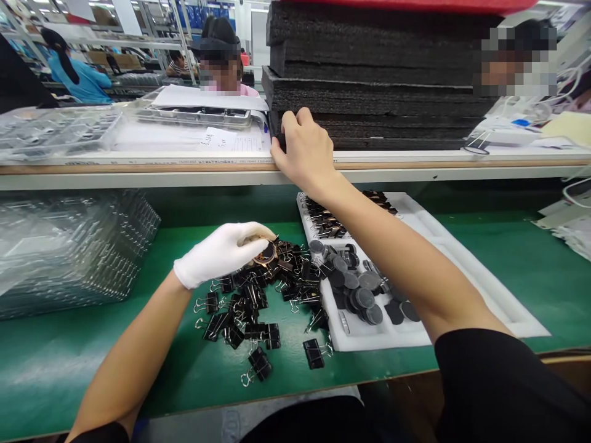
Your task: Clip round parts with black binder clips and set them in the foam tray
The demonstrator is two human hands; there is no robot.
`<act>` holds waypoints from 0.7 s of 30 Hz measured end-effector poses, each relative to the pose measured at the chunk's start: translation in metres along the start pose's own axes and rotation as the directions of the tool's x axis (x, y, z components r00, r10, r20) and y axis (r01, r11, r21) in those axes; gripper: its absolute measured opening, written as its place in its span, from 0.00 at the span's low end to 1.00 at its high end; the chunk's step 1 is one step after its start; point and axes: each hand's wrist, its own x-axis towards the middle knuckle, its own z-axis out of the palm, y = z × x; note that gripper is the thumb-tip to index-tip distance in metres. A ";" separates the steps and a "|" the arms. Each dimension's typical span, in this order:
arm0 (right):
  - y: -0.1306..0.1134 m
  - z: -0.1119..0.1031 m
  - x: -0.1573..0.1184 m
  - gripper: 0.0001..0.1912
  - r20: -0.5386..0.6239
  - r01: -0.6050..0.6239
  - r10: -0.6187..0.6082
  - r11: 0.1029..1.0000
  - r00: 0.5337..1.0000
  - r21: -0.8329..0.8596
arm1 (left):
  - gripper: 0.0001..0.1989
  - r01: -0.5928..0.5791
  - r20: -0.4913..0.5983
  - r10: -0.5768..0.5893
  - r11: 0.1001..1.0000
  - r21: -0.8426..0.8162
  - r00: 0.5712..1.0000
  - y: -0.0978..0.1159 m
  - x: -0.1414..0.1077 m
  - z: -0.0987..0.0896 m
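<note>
My left hand (226, 251), in a white glove, is closed round the edge of a round watch-like part (266, 252) with a dark face and gold-coloured rim. Just below it, black binder clips (252, 301) lie in a loose heap on the green table. My bare right hand (307, 151) reaches up to the shelf, its fingers curled at the lower left corner of the black foam sheets (369, 98). Something dark shows between thumb and fingers, but I cannot make out what it is.
A white foam tray (443, 246) holds grey and black discs (357, 289) and more clips. Stacked clear plastic trays (69, 252) stand at left. The shelf edge (184, 178) crosses above the table, carrying papers and a clear box (198, 117). Other people sit beyond.
</note>
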 end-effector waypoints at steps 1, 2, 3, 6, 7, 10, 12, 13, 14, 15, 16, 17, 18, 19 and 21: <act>0.004 0.003 -0.001 0.18 -0.032 0.016 -0.015 0.999 0.999 0.029 | 0.18 0.004 0.000 -0.004 1.000 -0.005 1.000 0.001 0.000 -0.001; 0.008 0.005 -0.002 0.17 -0.064 0.038 -0.035 0.998 0.997 0.058 | 0.18 0.006 0.000 -0.006 1.000 -0.010 1.000 0.001 -0.001 -0.001; 0.012 0.008 -0.003 0.17 -0.092 0.062 -0.054 0.995 0.994 0.084 | 0.18 0.007 0.000 -0.007 1.000 -0.015 1.000 0.002 -0.001 -0.001; 0.019 0.010 -0.006 0.17 -0.112 0.091 -0.080 0.991 0.990 0.098 | 0.18 0.004 0.005 -0.004 1.000 -0.017 1.000 0.003 -0.001 0.000; 0.020 0.010 -0.006 0.17 -0.101 0.089 -0.080 0.992 0.992 0.086 | 0.19 0.002 0.007 -0.002 1.000 -0.015 1.000 0.003 0.000 0.000; 0.020 0.008 -0.006 0.16 -0.071 0.085 -0.081 0.995 0.994 0.059 | 0.19 0.001 0.013 -0.001 1.000 -0.011 1.000 0.002 0.000 0.001; 0.018 0.006 -0.005 0.16 -0.055 0.092 -0.089 0.994 0.995 0.056 | 0.19 0.006 0.018 -0.006 1.000 -0.008 1.000 0.002 0.001 0.002; 0.017 0.005 -0.005 0.16 -0.048 0.094 -0.092 0.994 0.995 0.054 | 0.19 0.008 0.020 -0.008 1.000 -0.007 1.000 0.002 0.001 0.002; 0.017 0.003 -0.006 0.16 -0.043 0.095 -0.093 0.994 0.995 0.053 | 0.19 0.009 0.022 -0.008 1.000 -0.008 1.000 0.002 0.001 0.002; 0.016 0.000 -0.008 0.16 -0.042 0.096 -0.094 0.994 0.995 0.054 | 0.19 0.009 0.023 -0.009 1.000 -0.008 1.000 0.002 0.001 0.002; 0.016 -0.005 -0.011 0.17 -0.047 0.097 -0.095 0.994 0.994 0.058 | 0.19 0.008 0.021 -0.008 1.000 -0.006 1.000 0.001 0.001 0.002; 0.018 -0.012 -0.016 0.17 -0.057 0.101 -0.098 0.993 0.994 0.065 | 0.20 0.008 0.019 -0.008 1.000 -0.002 1.000 0.000 0.001 0.001; 0.021 -0.019 -0.023 0.18 -0.072 0.109 -0.103 0.991 0.992 0.076 | 0.20 0.011 0.014 -0.011 1.000 0.004 1.000 -0.001 0.001 0.000; 0.026 -0.029 -0.032 0.17 -0.089 0.117 -0.109 0.989 0.990 0.088 | 0.20 0.018 0.010 -0.018 1.000 0.012 1.000 -0.003 0.000 -0.001; 0.045 -0.047 -0.054 0.14 -0.113 0.129 -0.116 0.985 0.987 0.115 | 0.20 0.038 0.000 -0.038 0.999 0.037 0.999 -0.006 -0.001 -0.005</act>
